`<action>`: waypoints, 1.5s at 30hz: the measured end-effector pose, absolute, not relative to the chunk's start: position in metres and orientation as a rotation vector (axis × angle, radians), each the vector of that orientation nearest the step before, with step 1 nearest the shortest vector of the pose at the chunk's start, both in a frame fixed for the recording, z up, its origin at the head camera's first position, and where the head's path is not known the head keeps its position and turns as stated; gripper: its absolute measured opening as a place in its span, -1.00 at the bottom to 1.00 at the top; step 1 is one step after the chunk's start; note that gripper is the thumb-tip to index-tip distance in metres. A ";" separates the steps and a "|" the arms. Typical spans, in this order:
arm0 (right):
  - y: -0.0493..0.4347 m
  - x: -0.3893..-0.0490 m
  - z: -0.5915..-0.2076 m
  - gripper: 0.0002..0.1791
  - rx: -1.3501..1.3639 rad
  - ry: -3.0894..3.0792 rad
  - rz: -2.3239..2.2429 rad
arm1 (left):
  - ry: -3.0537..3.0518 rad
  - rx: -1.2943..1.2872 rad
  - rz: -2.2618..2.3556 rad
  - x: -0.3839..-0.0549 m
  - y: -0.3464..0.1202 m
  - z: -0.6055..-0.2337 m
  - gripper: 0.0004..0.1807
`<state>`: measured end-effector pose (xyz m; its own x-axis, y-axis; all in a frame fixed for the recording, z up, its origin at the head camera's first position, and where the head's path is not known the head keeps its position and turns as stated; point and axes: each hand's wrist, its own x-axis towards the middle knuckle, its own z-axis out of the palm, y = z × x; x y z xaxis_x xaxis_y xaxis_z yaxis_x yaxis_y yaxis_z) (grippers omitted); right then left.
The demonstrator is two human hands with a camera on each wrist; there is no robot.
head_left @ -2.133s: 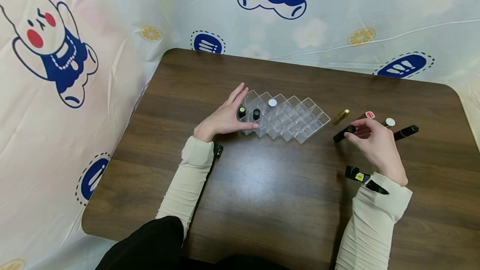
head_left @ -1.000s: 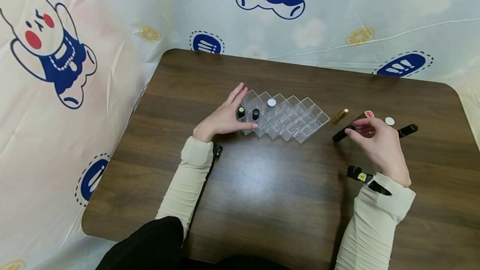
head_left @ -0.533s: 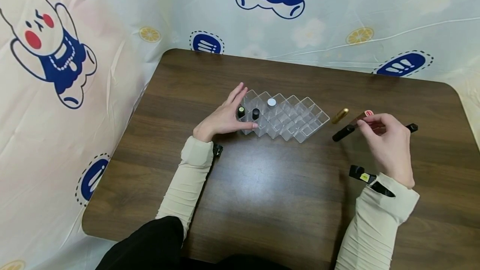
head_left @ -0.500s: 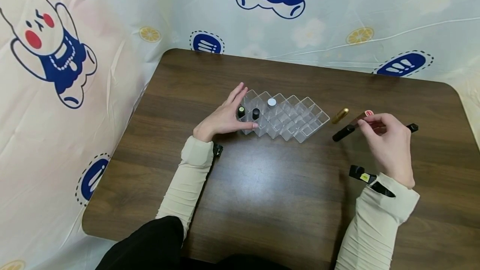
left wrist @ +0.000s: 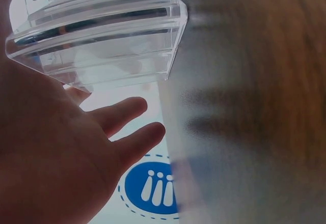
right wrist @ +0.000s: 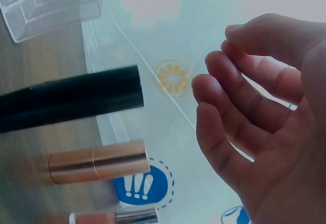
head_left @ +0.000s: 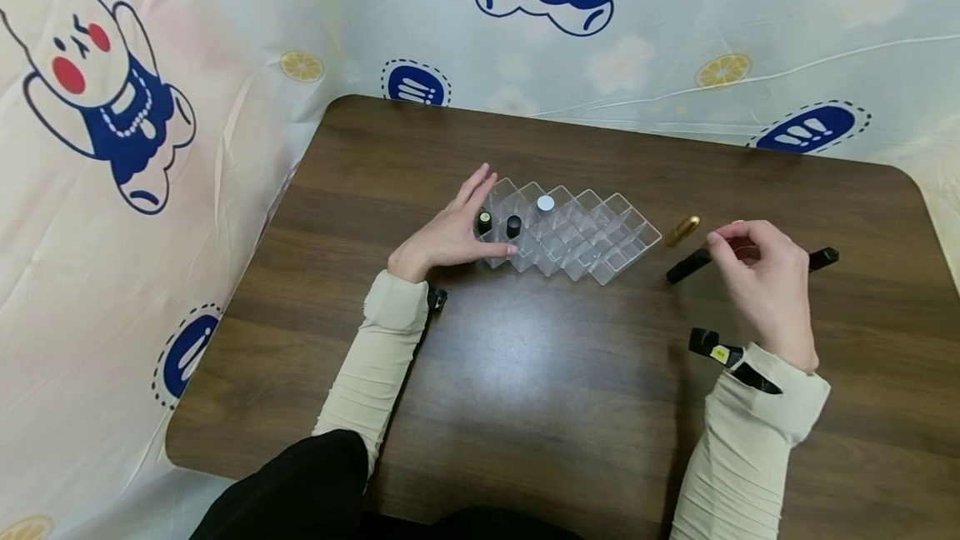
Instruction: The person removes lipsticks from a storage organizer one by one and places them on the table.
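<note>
A clear acrylic lipstick organizer (head_left: 577, 232) with diamond-shaped compartments stands mid-table. My left hand (head_left: 447, 236) rests at its left end, fingers and thumb straight and spread along its sides. Two black-capped tubes and a white-capped tube (head_left: 545, 204) stand in its compartments. My right hand (head_left: 765, 282) hovers over the tubes to the right, fingers bent, thumb near the index fingertip. In the right wrist view no object shows between those fingers. Beside it stand a black tube (right wrist: 76, 99), a gold lipstick (right wrist: 97, 162) and a pinkish tube (right wrist: 97, 218) with a silvery top, all apart from the fingers.
A second black tube (head_left: 823, 259) shows past the right hand's far side. The brown wooden table (head_left: 525, 407) ends at a back edge along a printed curtain (head_left: 615, 65), and another curtain hangs at the left.
My right hand has moved right across the tubes, then slightly back left and away from me. It now covers the red-topped and white-capped tubes on the table. The left hand keeps its place.
</note>
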<state>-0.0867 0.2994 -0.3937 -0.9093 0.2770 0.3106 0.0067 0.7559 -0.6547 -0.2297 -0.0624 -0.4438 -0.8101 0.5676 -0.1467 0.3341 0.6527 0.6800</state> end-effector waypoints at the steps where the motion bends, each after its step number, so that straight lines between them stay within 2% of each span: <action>1: 0.298 -0.087 -0.394 -0.79 -0.202 -2.562 0.956 | 2.525 0.717 0.938 -0.230 -0.062 -0.444 0.25; 19: 0.258 -0.110 -0.404 -0.90 0.175 -2.567 1.004 | 2.528 0.717 0.927 -0.228 -0.063 -0.442 0.27; 34: 0.245 -0.119 -0.410 -0.95 0.249 -2.616 0.964 | 2.533 0.728 0.919 -0.228 -0.064 -0.442 0.27; 45: 0.226 -0.129 -0.411 -0.88 0.317 -2.649 1.010 | 2.531 0.741 0.921 -0.228 -0.064 -0.442 0.26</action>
<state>-0.1290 0.2255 -0.4108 -0.9345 -0.1010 0.3415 -0.3027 0.7305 -0.6122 -0.2279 -0.0640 -0.4417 -0.8037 0.5785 -0.1392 0.3537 0.6526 0.6700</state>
